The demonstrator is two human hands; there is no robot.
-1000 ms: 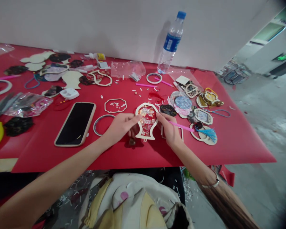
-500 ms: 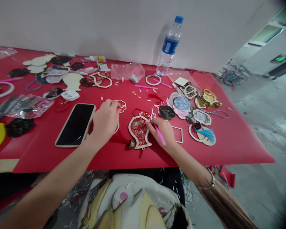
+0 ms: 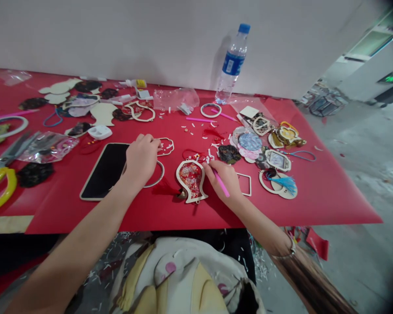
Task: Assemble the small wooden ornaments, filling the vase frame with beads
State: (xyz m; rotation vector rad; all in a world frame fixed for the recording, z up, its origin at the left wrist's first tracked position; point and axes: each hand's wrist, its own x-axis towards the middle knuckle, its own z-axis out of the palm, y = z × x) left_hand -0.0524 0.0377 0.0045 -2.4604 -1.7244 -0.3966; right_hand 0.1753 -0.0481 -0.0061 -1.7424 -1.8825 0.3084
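Note:
My right hand (image 3: 224, 176) grips a pink pencil (image 3: 222, 184), its far end hidden by the fingers. Beside those fingers lies a vase-shaped wooden frame (image 3: 204, 188) with a red sparkly filling (image 3: 191, 174). A small bell (image 3: 182, 194) with a red tassel (image 3: 165, 189) touches its left side. My left hand (image 3: 141, 159) is closed, fingertips together at the edge of a small pale wooden outline (image 3: 173, 147) with white bits inside; what they pinch cannot be made out. Partly under that hand are a round ring (image 3: 163, 171) and a black-screened phone (image 3: 106, 172).
White scraps and red cords (image 3: 212, 134) lie beyond the vase frame. Decorated pieces and a blue tassel (image 3: 288, 185) crowd the right. Yellow-handled scissors (image 3: 9, 187), a plastic bag (image 3: 49, 146) and a white case (image 3: 100, 131) are left. A water bottle (image 3: 232, 65) stands by the wall.
My left hand has shifted slightly left, exposing more of the ring. My right hand still holds the pencil, its fingers now slightly off the vase frame's edge. The view has turned a little.

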